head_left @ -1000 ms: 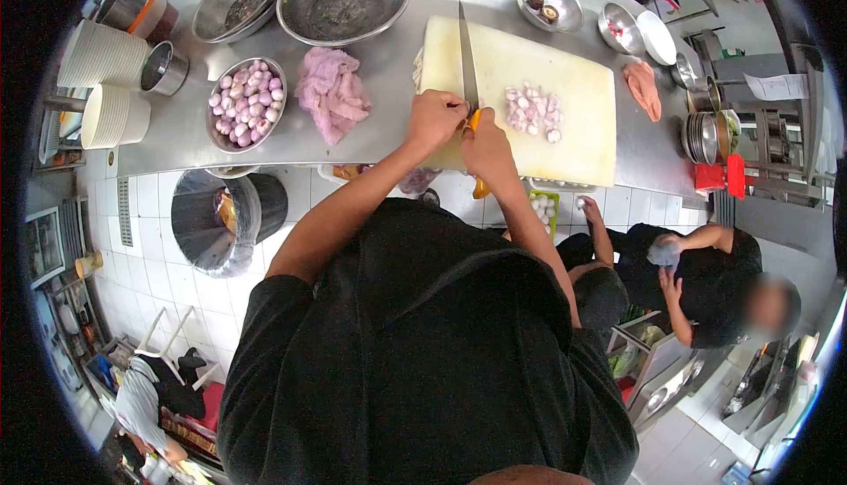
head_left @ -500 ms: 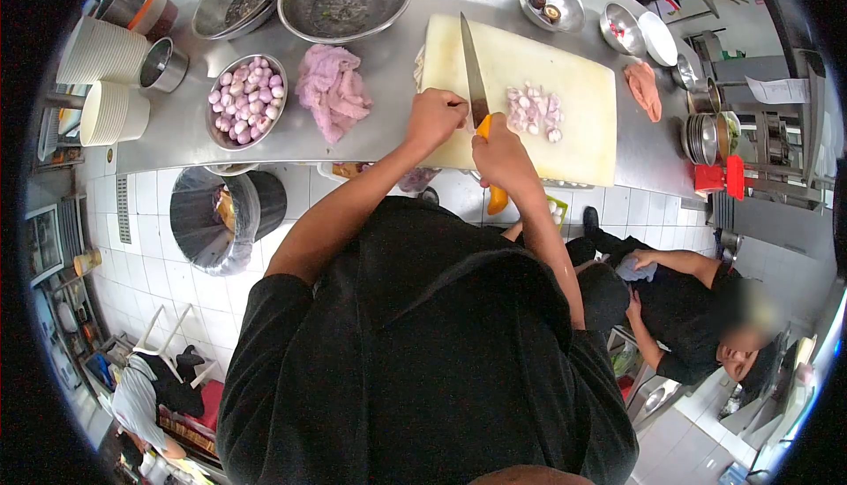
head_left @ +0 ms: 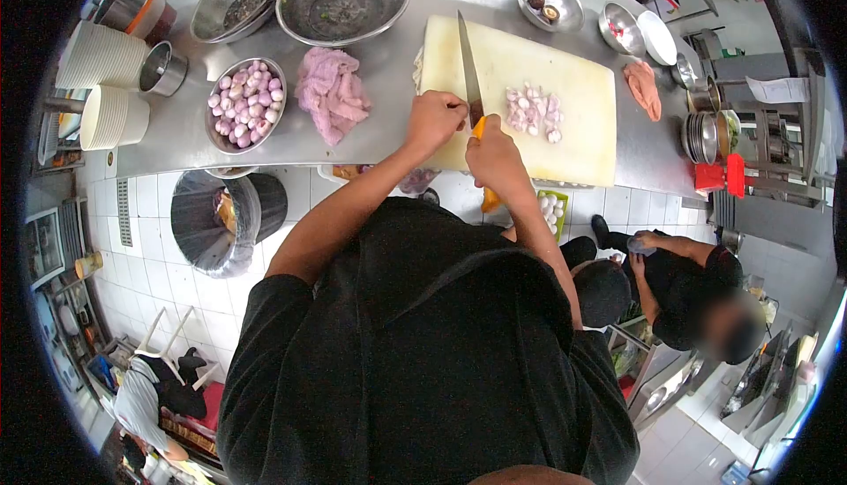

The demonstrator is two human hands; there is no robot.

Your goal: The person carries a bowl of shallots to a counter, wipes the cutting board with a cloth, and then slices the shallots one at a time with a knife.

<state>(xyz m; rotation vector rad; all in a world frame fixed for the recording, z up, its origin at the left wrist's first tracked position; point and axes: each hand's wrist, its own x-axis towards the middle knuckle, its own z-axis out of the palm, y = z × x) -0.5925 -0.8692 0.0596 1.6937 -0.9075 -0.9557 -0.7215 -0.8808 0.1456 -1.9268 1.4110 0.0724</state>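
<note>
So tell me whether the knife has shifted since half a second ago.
Yes, slightly. The knife, in the right hand, has swung its tip a little left on the cutting board, away from the cut pieces.

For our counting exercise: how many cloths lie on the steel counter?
2. A crumpled pink cloth lies between the bowl of shallots and the cutting board; a smaller salmon-coloured cloth lies right of the board. Others may be hidden.

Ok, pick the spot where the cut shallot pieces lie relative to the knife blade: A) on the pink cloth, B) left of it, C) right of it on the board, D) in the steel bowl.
C: the cut shallot pieces sit on the cutting board, right of the knife.
</note>
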